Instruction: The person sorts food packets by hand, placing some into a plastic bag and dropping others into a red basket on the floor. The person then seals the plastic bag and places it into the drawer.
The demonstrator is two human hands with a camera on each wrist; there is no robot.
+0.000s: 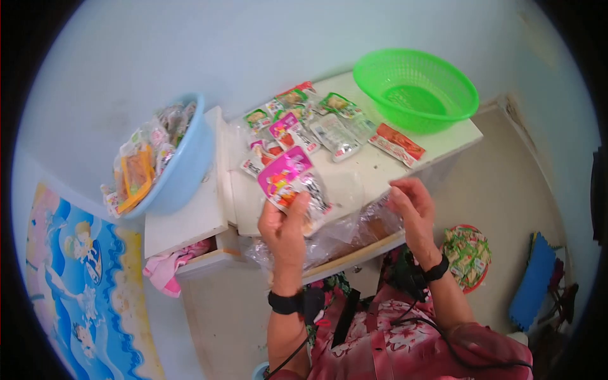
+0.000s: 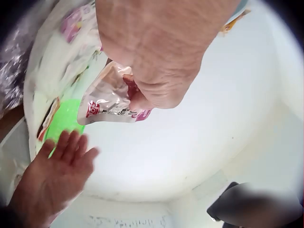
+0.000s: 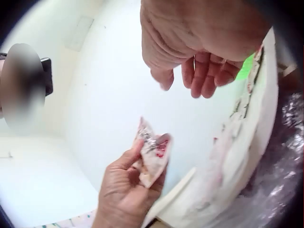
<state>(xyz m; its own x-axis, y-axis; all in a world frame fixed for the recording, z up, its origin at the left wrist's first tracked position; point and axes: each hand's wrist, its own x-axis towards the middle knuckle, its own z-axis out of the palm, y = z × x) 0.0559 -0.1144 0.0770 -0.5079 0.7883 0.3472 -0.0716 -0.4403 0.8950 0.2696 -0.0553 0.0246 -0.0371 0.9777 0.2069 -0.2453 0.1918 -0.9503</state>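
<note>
A rounded light-blue plastic basin (image 1: pixel 183 180), heaped with crinkled packets, is seen at the left of the white counter (image 1: pixel 465 134). A glossy, flat pink-and-white foil pouch (image 1: pixel 292 183) is held above the counter's front part, pinched in the fingers of the left hand (image 1: pixel 283 234). The right hand (image 1: pixel 415 218) is released, its fingers loosely bent, below a flat red packet (image 1: pixel 398 145) and a round, perforated green basket (image 1: pixel 467 101).

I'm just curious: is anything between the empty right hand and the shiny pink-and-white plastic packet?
Nothing visible stands between the right hand and the packet in the left hand, only open air.
</note>
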